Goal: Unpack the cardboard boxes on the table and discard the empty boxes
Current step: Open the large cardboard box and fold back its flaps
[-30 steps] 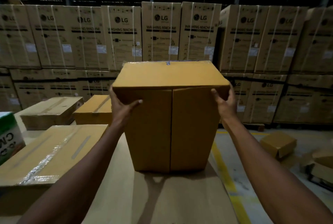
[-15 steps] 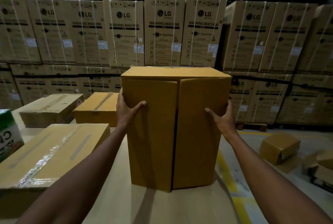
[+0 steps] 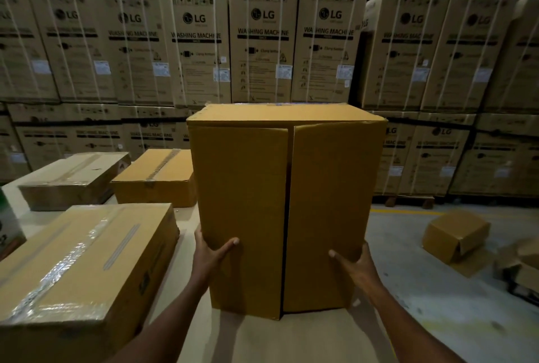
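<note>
Box (image 3: 287, 208), tall, tan, flaps unsealed.

"LG WASHING MACHINE" on stacked cartons (image 3: 262, 44)

Your left hand (image 3: 211, 254) and right hand (image 3: 357, 265): arms extended forward, thumbs turned inward toward each other, fingers wrapped out of sight.
</note>
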A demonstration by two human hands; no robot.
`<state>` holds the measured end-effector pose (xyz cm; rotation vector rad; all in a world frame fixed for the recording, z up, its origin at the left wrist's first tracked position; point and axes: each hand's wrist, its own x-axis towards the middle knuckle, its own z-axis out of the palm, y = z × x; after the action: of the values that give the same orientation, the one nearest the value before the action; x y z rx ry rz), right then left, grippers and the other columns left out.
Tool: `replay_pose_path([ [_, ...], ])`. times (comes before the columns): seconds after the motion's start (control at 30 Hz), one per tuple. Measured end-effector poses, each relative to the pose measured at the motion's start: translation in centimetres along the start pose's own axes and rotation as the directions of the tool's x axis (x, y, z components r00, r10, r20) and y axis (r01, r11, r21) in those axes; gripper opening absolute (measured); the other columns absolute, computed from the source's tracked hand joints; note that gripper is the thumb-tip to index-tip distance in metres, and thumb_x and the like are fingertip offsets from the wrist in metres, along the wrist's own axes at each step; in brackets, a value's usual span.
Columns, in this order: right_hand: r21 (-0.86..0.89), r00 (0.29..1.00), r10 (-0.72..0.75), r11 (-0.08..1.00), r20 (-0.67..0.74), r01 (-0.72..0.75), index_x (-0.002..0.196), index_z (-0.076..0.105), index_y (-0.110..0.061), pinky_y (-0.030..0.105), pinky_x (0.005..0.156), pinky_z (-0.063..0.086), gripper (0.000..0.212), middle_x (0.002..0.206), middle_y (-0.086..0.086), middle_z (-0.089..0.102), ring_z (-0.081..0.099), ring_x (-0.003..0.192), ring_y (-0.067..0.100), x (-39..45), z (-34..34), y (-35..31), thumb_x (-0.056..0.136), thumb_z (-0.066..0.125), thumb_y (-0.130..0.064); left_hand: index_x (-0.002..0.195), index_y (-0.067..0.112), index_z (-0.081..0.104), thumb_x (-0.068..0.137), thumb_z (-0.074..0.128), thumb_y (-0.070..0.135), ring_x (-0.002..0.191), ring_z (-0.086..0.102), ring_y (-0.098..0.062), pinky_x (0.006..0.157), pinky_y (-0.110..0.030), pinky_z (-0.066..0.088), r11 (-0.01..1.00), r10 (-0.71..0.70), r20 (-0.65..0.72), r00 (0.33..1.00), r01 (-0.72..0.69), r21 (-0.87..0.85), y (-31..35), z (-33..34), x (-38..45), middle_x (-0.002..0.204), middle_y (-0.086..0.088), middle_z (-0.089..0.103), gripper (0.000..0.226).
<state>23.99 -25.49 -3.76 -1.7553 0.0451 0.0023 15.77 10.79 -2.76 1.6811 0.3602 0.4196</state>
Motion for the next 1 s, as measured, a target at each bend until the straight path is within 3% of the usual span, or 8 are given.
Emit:
replay_pose_path([
  [0.1,-0.034,0.998,0.052,0.998,-0.022,-0.053,0.158,0.027,-0.024,0.05,0.102,0.052,0.123,0.154,0.007,0.048,0.055,0.132,0.033,-0.4,0.6,2.0,0.06,0.091,-0.061,0.154,0.034,0.014,0.063,0.089,0.06,0.138,0.046,-0.032,0.105,-0.058,0.047,0.993,-0.118,0.092,0.989,0.118,0.007,-2.2,-0.3,-0.5,0.156,-0.001,0.039,0.121],
  [0.17,-0.026,0.998,0.052,0.998,-0.032,-0.053,0.157,0.028,-0.027,0.052,0.102,0.053,0.117,0.153,0.005,0.049,0.057,0.13,0.033,-0.4,0.9,1.5,0.064,0.089,-0.061,0.154,0.034,0.019,0.06,0.088,0.065,0.137,0.048,-0.031,0.105,-0.059,0.047,0.992,-0.13,0.097,0.987,0.128,0.023,-2.7,-0.4,-0.2,0.154,0.0,0.042,0.121],
  [0.23,-0.034,0.997,0.05,0.998,-0.062,-0.052,0.157,0.029,-0.026,0.052,0.102,0.052,0.11,0.152,0.005,0.051,0.057,0.13,0.034,-0.2,1.2,0.7,0.07,0.086,-0.06,0.152,0.035,0.025,0.056,0.086,0.072,0.135,0.05,-0.031,0.104,-0.06,0.048,0.992,-0.121,0.059,0.991,0.119,0.034,-2.3,-0.2,0.1,0.152,0.001,0.046,0.12],
  [0.43,-0.142,0.969,-0.01,0.99,-0.248,-0.027,0.146,0.043,-0.034,0.054,0.1,0.052,0.109,0.137,0.003,0.063,0.061,0.121,0.034,1.3,0.9,-1.4,0.057,0.068,-0.092,0.151,0.04,0.03,0.066,0.081,0.069,0.131,0.051,-0.026,0.103,-0.058,0.049,0.994,0.037,0.031,0.999,-0.04,0.101,0.2,-1.2,0.0,0.146,0.004,0.05,0.104],
  [0.53,-0.204,0.962,-0.067,0.979,-0.265,0.012,0.144,0.048,-0.03,0.049,0.097,0.054,0.103,0.135,0.006,0.062,0.061,0.118,0.032,1.7,0.5,-3.0,0.061,0.068,-0.088,0.153,0.039,0.026,0.074,0.081,0.059,0.129,0.049,-0.024,0.104,-0.055,0.048,0.989,0.059,0.054,0.997,-0.066,0.136,1.5,-1.8,0.6,0.146,0.001,0.047,0.098],
  [0.7,-0.261,0.985,-0.033,0.965,-0.171,-0.014,0.148,0.049,-0.022,0.041,0.097,0.05,0.071,0.135,0.001,0.06,0.059,0.118,0.029,2.6,0.0,-5.1,0.088,0.074,-0.051,0.156,0.034,0.025,0.082,0.075,0.055,0.128,0.045,-0.024,0.106,-0.054,0.045,0.979,-0.022,0.102,0.995,0.001,0.205,3.2,-2.7,1.6,0.135,0.006,0.044,0.092],
  [0.87,-0.325,0.994,0.106,0.939,-0.04,-0.113,0.156,0.038,-0.023,0.043,0.097,0.049,0.078,0.151,0.013,0.048,0.054,0.127,0.033,3.6,-1.0,-4.8,0.09,0.073,-0.048,0.155,0.025,0.031,0.083,0.073,0.056,0.122,0.052,-0.029,0.104,-0.054,0.047,0.963,-0.137,0.129,0.982,0.102,0.251,3.4,-3.2,2.5,0.144,-0.009,0.049,0.088],
  [1.0,-0.306,0.973,0.226,0.93,0.04,-0.203,0.154,0.036,-0.02,0.039,0.086,0.051,0.072,0.13,0.011,0.052,0.058,0.105,0.027,3.0,-1.4,-4.6,0.094,0.071,-0.037,0.159,0.023,0.022,0.09,0.07,0.047,0.13,0.047,-0.032,0.101,-0.042,0.045,0.94,-0.246,0.183,0.952,0.189,0.283,2.5,-3.9,2.6,0.158,-0.013,0.035,0.088],
])
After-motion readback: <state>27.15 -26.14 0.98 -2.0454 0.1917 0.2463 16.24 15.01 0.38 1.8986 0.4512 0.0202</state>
